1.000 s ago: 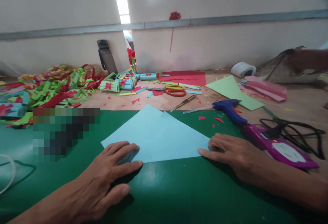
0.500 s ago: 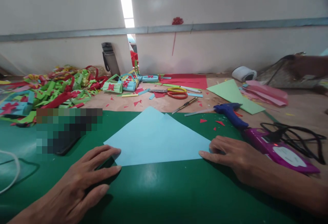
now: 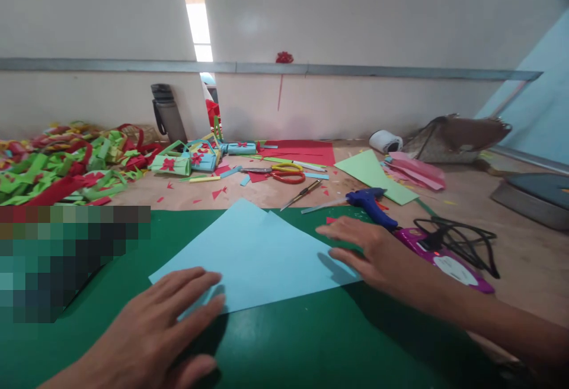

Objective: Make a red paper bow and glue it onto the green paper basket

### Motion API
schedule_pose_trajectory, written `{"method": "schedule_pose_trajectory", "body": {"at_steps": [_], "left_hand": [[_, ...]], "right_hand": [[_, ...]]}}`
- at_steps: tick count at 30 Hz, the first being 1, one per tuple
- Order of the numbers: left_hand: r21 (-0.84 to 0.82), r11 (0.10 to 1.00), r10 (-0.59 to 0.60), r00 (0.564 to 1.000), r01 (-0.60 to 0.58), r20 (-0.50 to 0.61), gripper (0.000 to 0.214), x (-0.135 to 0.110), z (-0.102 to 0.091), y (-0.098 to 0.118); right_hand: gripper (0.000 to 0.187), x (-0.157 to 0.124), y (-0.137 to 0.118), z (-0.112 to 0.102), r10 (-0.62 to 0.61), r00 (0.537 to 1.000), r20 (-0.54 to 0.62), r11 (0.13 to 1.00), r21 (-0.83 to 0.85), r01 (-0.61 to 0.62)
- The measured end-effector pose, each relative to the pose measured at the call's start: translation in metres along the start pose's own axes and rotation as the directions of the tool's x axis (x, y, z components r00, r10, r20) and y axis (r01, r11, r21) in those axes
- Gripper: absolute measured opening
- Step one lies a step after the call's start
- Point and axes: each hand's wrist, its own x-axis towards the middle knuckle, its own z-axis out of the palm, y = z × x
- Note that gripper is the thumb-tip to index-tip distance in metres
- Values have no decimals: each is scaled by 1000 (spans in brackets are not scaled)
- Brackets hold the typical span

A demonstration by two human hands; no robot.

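A sheet of light blue paper (image 3: 258, 252), folded into a wide triangle, lies on the green mat (image 3: 284, 347) with its peak pointing away from me. My left hand (image 3: 164, 312) is over the paper's left corner, fingers spread. Above the right corner hovers my right hand (image 3: 360, 246), its fingers stretched out and casting a shadow on the paper. Neither hand grips anything. Beyond the paper lie a craft knife (image 3: 301, 194) and scissors (image 3: 287, 174) with red and yellow handles.
A blue glue gun (image 3: 373, 204) and a purple power strip (image 3: 444, 261) with a black cord lie at right. Green paper (image 3: 376, 177) is behind them. Paper strips (image 3: 102, 158) heap at left beside a bottle (image 3: 168, 113). A handbag (image 3: 457, 137) stands at the back right.
My right hand has lifted off the paper's right corner and opened. The left hand has shifted slightly over the left corner. The view has swung to the right, and the paper sits slightly turned.
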Motion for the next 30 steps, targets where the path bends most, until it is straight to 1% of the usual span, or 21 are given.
{"method": "schedule_pose_trajectory", "body": {"at_steps": [1, 3, 4, 6, 9, 13, 15, 18, 21, 23, 25, 26, 27, 28, 29, 30], "left_hand": [[-2, 995, 103, 992, -103, 73, 43, 14, -2, 5], [-26, 983, 182, 966, -180, 182, 44, 37, -5, 14], [-44, 981, 196, 957, -191, 215, 46, 45, -6, 17], [-71, 983, 183, 955, -171, 235, 43, 51, -5, 20], [-96, 989, 132, 973, -115, 189, 37, 47, 4, 18], [-166, 983, 104, 985, -81, 136, 33, 40, 15, 14], [-213, 974, 100, 988, -73, 116, 29, 41, 16, 14], [-263, 964, 65, 994, -39, 92, 25, 43, 16, 17], [-306, 952, 22, 994, 12, 105, 25, 42, 18, 21], [-312, 950, -8, 996, 35, 88, 27, 39, 22, 20], [-310, 948, -78, 997, 74, 1, 31, 38, 23, 13], [-319, 940, -145, 987, 116, -68, 32, 38, 21, 7], [-344, 922, -238, 962, 180, -136, 33, 39, 18, 0], [-389, 882, -359, 913, 265, -194, 31, 39, 14, -7], [-446, 820, -489, 843, 358, -225, 27, 40, 8, -15], [-523, 723, -623, 753, 451, -212, 22, 41, 2, -21]], "right_hand": [[36, 10, -1, 0, 82, 997, 8, 996, 21, -83], [45, 27, -3, 3, 135, 990, 44, 990, 25, -137], [48, 33, -3, 5, 168, 981, 94, 985, 14, -170], [55, 39, -4, 7, 185, 975, 126, 983, -8, -186], [61, 36, -6, 7, 211, 963, 167, 976, 17, -217], [61, 28, -3, 5, 258, 935, 241, 941, 157, -300], [55, 26, -1, 6, 268, 928, 260, 926, 198, -323], [37, 25, 2, 11, 274, 923, 269, 903, 257, -343], [19, 29, 0, 17, 263, 924, 278, 878, 328, -349], [20, 32, -4, 18, 232, 930, 284, 860, 388, -333], [23, 35, -7, 17, 207, 946, 249, 838, 453, -303], [23, 36, -9, 15, 205, 956, 211, 826, 486, -284], [23, 37, -9, 14, 211, 964, 162, 814, 517, -265], [23, 37, -9, 13, 224, 969, 109, 800, 548, -246], [24, 38, -8, 12, 239, 969, 60, 783, 578, -229], [25, 38, -6, 12, 255, 967, 18, 764, 609, -213]]}}
